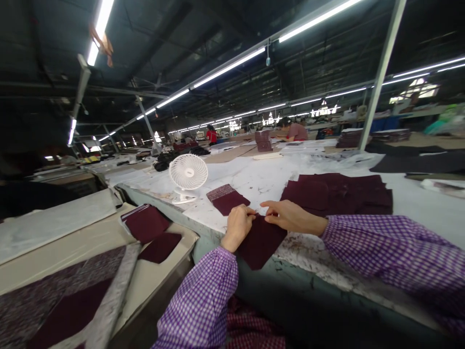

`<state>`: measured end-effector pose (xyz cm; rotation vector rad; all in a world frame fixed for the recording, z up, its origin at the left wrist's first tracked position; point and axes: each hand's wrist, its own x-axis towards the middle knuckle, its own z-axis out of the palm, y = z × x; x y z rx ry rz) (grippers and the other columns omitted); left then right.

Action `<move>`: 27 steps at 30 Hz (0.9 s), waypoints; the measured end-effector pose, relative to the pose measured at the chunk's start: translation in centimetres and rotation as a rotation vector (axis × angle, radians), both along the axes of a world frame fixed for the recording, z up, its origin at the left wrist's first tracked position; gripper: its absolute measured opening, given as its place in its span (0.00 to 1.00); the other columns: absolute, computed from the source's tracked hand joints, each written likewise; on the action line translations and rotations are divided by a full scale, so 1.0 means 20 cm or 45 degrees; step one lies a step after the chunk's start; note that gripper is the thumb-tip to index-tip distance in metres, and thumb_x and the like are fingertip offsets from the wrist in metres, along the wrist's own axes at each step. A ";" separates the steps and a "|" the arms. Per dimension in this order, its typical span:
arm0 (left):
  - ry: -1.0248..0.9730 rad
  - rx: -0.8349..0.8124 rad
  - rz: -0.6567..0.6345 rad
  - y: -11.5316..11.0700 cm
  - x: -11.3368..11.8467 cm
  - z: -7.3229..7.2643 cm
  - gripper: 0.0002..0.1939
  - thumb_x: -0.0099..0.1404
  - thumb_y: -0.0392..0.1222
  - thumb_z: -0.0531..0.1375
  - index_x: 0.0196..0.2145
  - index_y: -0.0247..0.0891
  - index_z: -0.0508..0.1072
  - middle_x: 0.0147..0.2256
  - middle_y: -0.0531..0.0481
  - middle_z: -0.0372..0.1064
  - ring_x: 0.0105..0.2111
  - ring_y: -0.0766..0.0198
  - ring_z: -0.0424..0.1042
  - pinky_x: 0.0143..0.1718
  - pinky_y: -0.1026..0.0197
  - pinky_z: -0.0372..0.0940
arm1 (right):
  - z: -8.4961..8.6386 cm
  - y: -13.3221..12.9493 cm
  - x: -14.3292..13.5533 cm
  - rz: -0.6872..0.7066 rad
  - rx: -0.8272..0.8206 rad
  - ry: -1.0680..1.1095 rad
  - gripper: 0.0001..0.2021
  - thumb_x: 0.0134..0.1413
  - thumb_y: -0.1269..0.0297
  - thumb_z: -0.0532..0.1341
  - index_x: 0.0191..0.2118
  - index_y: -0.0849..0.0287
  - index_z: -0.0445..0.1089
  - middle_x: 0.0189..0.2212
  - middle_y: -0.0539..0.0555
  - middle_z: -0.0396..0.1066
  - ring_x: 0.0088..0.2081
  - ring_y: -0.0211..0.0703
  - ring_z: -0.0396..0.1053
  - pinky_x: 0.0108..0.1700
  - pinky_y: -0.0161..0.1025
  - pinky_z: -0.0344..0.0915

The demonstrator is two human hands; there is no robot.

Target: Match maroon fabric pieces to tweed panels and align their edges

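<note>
A dark maroon cut fabric piece [262, 241], pocket-shaped with a pointed lower end, hangs partly over the front edge of the white-covered table [232, 175]. My left hand [239, 226] pinches its upper left edge, fingers closed. At its upper right, my right hand [290, 216] touches the cloth with its lower fingertips, the index finger stretched out and apart. Just beyond my left hand lies a maroon piece with a speckled band [228, 198]. Behind my right hand is a spread pile of maroon fabric pieces [341, 191].
A white clip fan [188, 173] stands at the table's left edge. On the lower surface to the left lie maroon pieces [146, 224] and a speckled fabric sheet [65, 291]. A metal post [381, 72] rises at right. Other people [297, 132] are farther back.
</note>
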<state>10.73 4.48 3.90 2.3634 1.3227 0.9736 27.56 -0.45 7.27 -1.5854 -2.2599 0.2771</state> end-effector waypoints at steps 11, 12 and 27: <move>0.298 0.187 -0.033 -0.03 0.00 -0.01 0.12 0.63 0.33 0.55 0.36 0.40 0.79 0.34 0.48 0.71 0.37 0.62 0.69 0.39 0.63 0.61 | -0.10 0.05 0.08 0.197 0.213 -0.203 0.10 0.56 0.67 0.55 0.37 0.56 0.75 0.34 0.55 0.68 0.38 0.43 0.67 0.41 0.35 0.59; 0.350 0.215 -0.037 -0.04 0.00 -0.01 0.13 0.64 0.33 0.54 0.35 0.40 0.79 0.33 0.47 0.71 0.37 0.62 0.69 0.38 0.62 0.61 | -0.11 0.05 0.08 0.189 0.214 -0.198 0.10 0.56 0.67 0.55 0.37 0.56 0.75 0.34 0.55 0.68 0.38 0.43 0.67 0.41 0.35 0.59; 0.775 0.365 0.002 -0.08 0.06 0.05 0.15 0.67 0.34 0.48 0.39 0.35 0.75 0.36 0.43 0.69 0.38 0.57 0.68 0.38 0.58 0.61 | -0.11 0.04 0.03 0.204 0.175 0.028 0.26 0.55 0.74 0.51 0.60 0.61 0.55 0.48 0.57 0.69 0.47 0.48 0.62 0.50 0.45 0.60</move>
